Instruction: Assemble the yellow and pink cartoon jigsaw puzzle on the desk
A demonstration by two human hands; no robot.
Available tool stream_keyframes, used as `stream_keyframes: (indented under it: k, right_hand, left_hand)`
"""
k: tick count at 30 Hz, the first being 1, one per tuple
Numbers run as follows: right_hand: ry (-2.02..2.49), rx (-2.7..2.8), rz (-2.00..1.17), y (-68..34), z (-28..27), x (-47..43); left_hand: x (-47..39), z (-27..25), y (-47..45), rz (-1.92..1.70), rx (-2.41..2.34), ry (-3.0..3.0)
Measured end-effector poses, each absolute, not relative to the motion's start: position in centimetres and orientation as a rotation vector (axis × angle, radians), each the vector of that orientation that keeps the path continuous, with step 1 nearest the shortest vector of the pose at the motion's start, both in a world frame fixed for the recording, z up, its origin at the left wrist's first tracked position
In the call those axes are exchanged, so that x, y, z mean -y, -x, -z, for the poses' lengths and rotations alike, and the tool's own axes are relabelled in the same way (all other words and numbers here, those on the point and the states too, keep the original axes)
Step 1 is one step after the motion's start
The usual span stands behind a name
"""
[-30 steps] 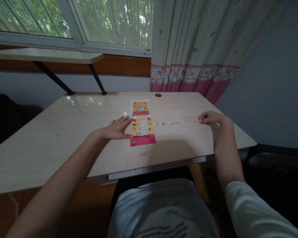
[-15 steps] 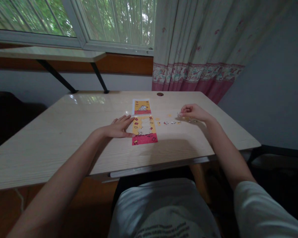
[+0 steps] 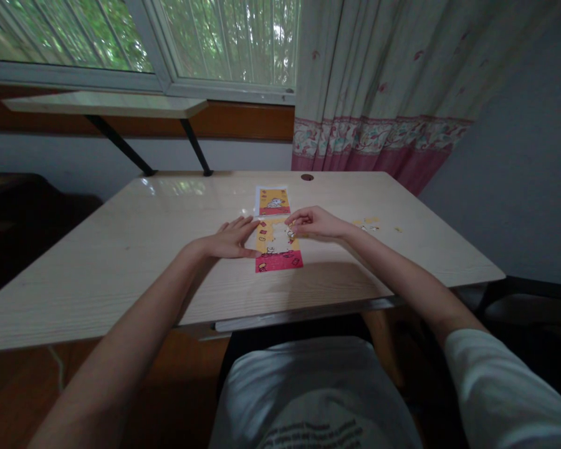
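A yellow and red picture puzzle (image 3: 280, 259) with a pale gap in its middle lies flat on the desk. My left hand (image 3: 232, 239) rests at its left edge, fingers spread and thumb on the sheet. Over the puzzle's upper right side, my right hand (image 3: 315, 222) pinches a small puzzle piece (image 3: 290, 232), mostly white. Just behind the puzzle lies a picture card (image 3: 274, 201) with a white cartoon animal on yellow and red. Several loose puzzle pieces (image 3: 368, 226) lie right of my right hand, partly behind its wrist and forearm.
The pale wooden desk (image 3: 177, 212) carries a raised shelf (image 3: 107, 105) on dark brackets at the back left. A round cable hole (image 3: 307, 178) is near the rear edge. Behind hang floral curtains (image 3: 378, 134) beside a barred window (image 3: 229, 43).
My right hand has moved left from the loose pieces to the puzzle, carrying a small piece. My left hand stays on the puzzle's left edge. The view has shifted slightly.
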State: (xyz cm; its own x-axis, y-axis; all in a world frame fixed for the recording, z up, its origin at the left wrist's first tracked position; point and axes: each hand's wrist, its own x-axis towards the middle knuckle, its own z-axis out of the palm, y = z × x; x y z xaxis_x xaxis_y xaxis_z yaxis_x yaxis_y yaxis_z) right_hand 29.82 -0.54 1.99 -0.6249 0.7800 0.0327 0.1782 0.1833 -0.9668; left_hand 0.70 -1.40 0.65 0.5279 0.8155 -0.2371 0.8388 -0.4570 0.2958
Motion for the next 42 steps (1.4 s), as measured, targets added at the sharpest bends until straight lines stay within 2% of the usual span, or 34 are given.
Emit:
stream_keyframes:
  k: [3, 8, 10, 22, 32, 36, 42]
  right_hand:
    - [0.879, 1.858, -1.431, -29.3, -0.8, 0.4]
    - [0.894, 1.703, -1.38, -28.3, 0.6, 0.7]
    - [0.888, 1.678, -1.375, -27.9, 0.7, 1.1]
    - [0.889, 1.755, -1.215, -26.7, 1.3, 2.6]
    - [0.981, 2.145, -0.435, -27.4, -0.2, 3.6]
    - [0.976, 2.191, -0.299, -27.7, 0.0, 3.3]
    - [0.933, 2.206, -0.254, -28.2, 0.4, 3.0]
  left_hand:
    - [1.2, -0.6, -0.7, -0.06, -1.319, -2.422]
    - [1.7, -0.9, -2.2, -0.679, -1.258, -2.295]
    - [2.1, -0.9, -3.3, -0.807, -1.263, -2.117]
    - [3.0, -1.2, -5.7, -0.926, -1.158, -1.9]
    - [3.1, -1.4, -5.6, -0.917, -1.126, -1.858]
    - [2.9, -1.2, -5.3, -0.961, -1.124, -1.85]
    - [2.0, -0.8, -4.3, -1.02, -1.285, -1.925]
